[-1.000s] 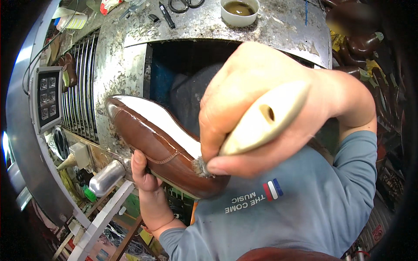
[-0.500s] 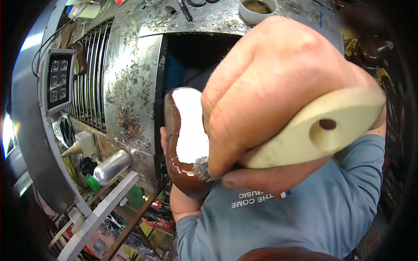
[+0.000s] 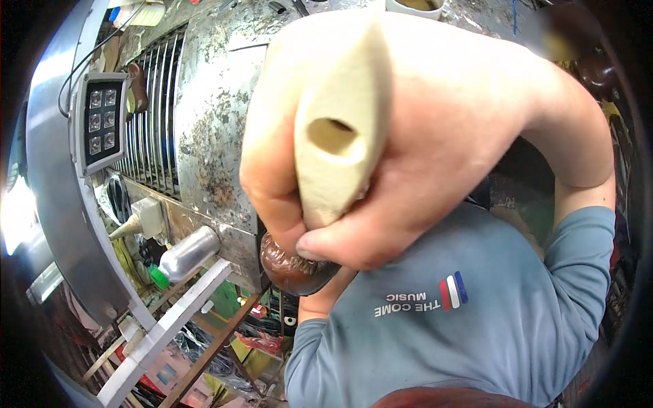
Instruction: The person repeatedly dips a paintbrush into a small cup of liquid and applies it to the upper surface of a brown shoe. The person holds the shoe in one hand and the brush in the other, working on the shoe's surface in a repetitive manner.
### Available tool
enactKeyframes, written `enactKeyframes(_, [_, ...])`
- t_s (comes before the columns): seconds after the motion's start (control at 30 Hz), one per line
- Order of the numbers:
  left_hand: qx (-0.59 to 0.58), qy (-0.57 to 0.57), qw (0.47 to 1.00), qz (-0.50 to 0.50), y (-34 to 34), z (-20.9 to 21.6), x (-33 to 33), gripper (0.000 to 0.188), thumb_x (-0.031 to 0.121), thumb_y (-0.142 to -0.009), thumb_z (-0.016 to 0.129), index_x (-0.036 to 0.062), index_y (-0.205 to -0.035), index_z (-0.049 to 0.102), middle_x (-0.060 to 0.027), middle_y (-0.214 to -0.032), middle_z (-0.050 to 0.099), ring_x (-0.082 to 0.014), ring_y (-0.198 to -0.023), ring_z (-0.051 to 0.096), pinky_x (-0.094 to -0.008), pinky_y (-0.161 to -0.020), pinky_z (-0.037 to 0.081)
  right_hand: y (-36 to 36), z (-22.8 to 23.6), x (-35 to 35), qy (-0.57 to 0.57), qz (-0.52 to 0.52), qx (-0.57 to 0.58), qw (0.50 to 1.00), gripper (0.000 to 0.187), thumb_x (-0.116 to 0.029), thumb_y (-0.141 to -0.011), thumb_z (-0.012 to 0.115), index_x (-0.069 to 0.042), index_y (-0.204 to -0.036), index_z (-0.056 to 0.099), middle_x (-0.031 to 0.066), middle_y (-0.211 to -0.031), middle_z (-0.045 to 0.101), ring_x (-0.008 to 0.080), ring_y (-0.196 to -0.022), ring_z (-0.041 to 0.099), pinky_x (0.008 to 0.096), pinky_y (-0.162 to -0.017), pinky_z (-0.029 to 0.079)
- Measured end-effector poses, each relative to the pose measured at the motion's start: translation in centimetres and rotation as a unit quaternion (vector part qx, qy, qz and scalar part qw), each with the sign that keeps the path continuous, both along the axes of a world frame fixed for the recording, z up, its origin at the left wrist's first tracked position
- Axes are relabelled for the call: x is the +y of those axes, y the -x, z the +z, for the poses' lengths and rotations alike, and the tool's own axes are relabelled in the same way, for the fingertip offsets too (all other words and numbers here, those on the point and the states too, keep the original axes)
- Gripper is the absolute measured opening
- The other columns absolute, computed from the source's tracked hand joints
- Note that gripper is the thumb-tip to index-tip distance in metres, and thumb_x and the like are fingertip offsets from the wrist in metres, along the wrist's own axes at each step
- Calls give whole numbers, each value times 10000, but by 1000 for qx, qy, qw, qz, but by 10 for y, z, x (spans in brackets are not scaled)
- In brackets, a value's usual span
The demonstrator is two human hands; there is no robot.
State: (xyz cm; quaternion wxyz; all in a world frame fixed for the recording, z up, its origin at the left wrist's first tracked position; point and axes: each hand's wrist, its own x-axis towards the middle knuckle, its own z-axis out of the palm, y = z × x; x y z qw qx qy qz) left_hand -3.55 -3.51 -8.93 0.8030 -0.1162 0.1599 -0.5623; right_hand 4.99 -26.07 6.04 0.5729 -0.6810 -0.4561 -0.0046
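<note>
My right hand [image 3: 442, 136] is wrapped round a brush with a cream handle [image 3: 343, 88] that has a hole through it. Its short, dark bristles [image 3: 304, 265] press on the rounded end of a glossy brown shoe [image 3: 282, 268]. Most of the shoe lies hidden behind this hand. Below the shoe shows my left forearm [image 3: 330, 296]; the left hand itself is covered. The earlier frame has its fingers along the shoe's far side, and the shoe is still held up over the bench's front edge.
A stained metal bench [image 3: 214, 129] with a barred grille [image 3: 153, 122] stands at left, beside a lamp [image 3: 102, 122]. A metal bottle with a green cap [image 3: 187, 255] lies near a pale rail [image 3: 170, 330]. At the back sits a white bowl [image 3: 415, 8] of liquid.
My right hand has moved left and turned, so the brush handle now stands upright instead of slanting right. It now covers the shoe's white area. The view has shifted slightly.
</note>
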Motion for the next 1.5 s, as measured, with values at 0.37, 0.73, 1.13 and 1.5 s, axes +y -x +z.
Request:
enactKeyframes(0.37, [-33,156,987,-31,4,-21,-23,646,352,-1049,401,-10,-1544,199,-174,-751,649,-230,-486,597,-321,-435,470,-14,9,-18,39,83,19,996,157,-200,-866,725,-52,-910,751,95,-842,724,208,-751,703,303,-667,550])
enactKeyframes(0.73, [-250,-205,945,-59,-71,13,38,766,560,-933,575,43,-1469,397,-192,-1088,641,-309,-863,628,-413,-758,529,-4,7,-59,9,-119,43,992,233,-224,-875,731,-10,-965,746,120,-893,741,201,-811,714,308,-719,561])
enactKeyframes(1.13, [-554,-700,447,-63,-202,109,138,741,368,-758,881,-34,-1289,555,-132,-1139,679,-238,-1042,652,-368,-964,503,40,-60,-108,-119,-308,166,929,268,-212,-783,784,14,-919,740,108,-840,726,185,-767,698,293,-711,545])
enactKeyframes(1.5, [-537,-842,42,20,-440,72,201,692,519,-729,867,-19,-1133,702,-102,-1051,706,-210,-1001,632,-337,-927,462,42,-89,-135,-45,-358,176,916,322,-311,-789,780,-18,-913,723,139,-852,713,226,-770,668,331,-693,523])
